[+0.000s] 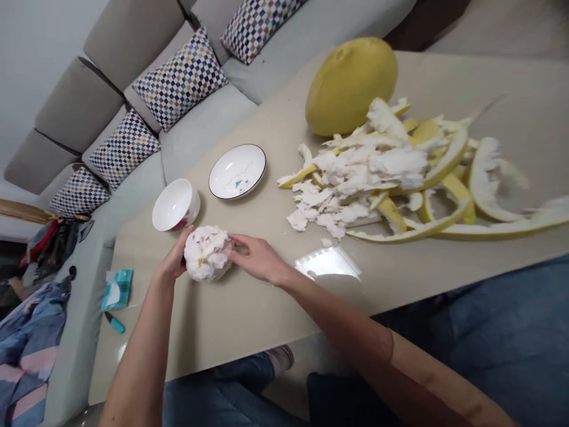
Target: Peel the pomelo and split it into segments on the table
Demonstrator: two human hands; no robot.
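Between my two hands is a peeled pomelo (pixel 208 254), covered in white pith with a few pinkish patches showing through. My left hand (pixel 175 255) cups its left side, most of the fingers hidden behind the fruit. On the right side, my right hand (pixel 255 255) has thumb and fingertips closed at the pith; whether a bit of pith is pinched there is too small to tell. Just beyond the fruit stands a white bowl (pixel 173 204), tilted in view by the camera angle. A white dark-rimmed plate (pixel 237 171) lies beside the bowl.
A heap of yellow pomelo peel (pixel 391 184) and torn pith spreads over the table's right side. Behind it rests a whole pomelo (pixel 353 83). At the left end are a tissue pack (pixel 118 289) and a teal-handled tool (pixel 114 322). A sofa (pixel 208 118) borders the far side.
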